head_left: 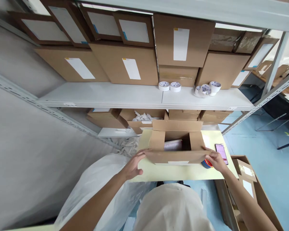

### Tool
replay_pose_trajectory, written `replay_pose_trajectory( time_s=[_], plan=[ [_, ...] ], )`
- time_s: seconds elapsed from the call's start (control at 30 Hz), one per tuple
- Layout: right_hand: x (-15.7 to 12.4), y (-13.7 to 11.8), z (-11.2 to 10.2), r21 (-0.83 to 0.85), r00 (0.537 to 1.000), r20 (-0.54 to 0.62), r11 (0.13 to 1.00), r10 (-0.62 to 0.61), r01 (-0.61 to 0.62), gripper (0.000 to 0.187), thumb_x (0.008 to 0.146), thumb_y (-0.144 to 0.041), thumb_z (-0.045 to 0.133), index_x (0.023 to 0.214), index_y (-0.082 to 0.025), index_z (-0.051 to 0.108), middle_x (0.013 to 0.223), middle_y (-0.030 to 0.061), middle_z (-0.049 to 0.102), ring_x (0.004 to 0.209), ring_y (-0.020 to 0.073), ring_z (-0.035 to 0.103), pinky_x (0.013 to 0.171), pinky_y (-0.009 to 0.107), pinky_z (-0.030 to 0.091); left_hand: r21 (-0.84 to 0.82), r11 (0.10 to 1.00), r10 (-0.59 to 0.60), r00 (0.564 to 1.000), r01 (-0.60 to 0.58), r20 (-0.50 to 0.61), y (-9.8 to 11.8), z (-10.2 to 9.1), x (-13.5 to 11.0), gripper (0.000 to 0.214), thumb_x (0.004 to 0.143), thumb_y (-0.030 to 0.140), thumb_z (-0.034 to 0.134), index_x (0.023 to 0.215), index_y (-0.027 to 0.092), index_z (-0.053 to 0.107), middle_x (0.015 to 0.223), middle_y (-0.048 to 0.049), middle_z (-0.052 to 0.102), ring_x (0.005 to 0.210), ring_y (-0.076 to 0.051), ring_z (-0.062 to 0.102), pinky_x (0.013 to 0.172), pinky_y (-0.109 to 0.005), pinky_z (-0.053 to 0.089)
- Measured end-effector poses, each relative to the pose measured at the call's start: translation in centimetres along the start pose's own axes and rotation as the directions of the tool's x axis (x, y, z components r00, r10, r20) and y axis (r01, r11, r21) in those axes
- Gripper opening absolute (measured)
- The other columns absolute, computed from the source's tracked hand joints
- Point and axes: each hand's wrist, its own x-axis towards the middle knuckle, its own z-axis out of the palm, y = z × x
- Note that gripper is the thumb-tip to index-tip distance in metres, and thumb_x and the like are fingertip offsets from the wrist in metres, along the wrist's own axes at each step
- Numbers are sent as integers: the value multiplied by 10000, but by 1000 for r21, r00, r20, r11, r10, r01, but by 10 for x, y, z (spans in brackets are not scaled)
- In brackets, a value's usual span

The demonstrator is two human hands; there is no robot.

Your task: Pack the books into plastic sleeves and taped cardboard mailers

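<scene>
A cardboard box (178,157) sits on the pale yellow tabletop (146,173) in front of me, its top flaps unfolded. Inside it lies a whitish flat item (172,145) whose kind I cannot make out. My left hand (133,165) touches the left corner of the near flap with outstretched fingers, the thumb apart from them. At the right end of that same flap, my right hand (215,159) pinches the cardboard between thumb and fingers. Partly covered by my right hand is a blue and red round object (206,164).
A phone (221,154) lies at the table's right. White tape rolls (164,86) stand on the metal shelf (110,93), before stacked cartons (135,64). To the right on the floor is a large carton (262,195) of smaller boxes; a translucent plastic bag (103,173) bulges at left.
</scene>
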Motion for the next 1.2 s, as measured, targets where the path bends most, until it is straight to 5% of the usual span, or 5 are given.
replay_pose_trajectory(
  time_s=[0.13,0.27,0.53,0.93,1.2],
  plan=[
    [19,-4,23,167,941,-280,975,189,-146,630,698,-605,694,1190,-219,625,1159,116,632,932,283,688,742,432,601,-118,971,-240,871,209,-430,-12,23,20,469,747,591,566,999,201,636,892,-79,667,793,-212,641,805,-371,533],
    [47,-1,25,205,952,-151,950,267,-234,979,627,-575,760,1457,-258,349,1236,130,562,904,242,660,705,429,598,-242,944,-328,719,223,-613,-24,37,41,526,708,472,580,1141,172,561,989,-78,600,654,-130,556,650,-297,531],
    [113,-10,16,432,962,-208,899,177,-72,880,755,-712,569,1471,-266,319,1481,158,446,1311,287,493,1010,506,442,-139,963,-269,769,231,-580,-26,32,42,377,760,372,527,1054,175,658,1064,-109,575,723,-159,574,708,-332,543],
    [74,-7,40,220,948,-297,974,117,-51,442,754,-633,624,855,-203,661,1306,168,556,1345,311,438,993,470,461,209,954,-37,776,215,-630,-11,33,34,415,856,249,462,1251,161,554,1273,-183,544,1244,-294,516,1001,-466,456],
    [75,-14,42,186,949,-288,980,130,-77,415,802,-598,585,926,-215,685,1251,148,580,1300,289,485,957,422,499,659,739,208,978,-141,-24,48,63,77,545,928,389,429,1428,172,453,1516,-134,419,1419,-310,345,1164,-553,214]
  ],
)
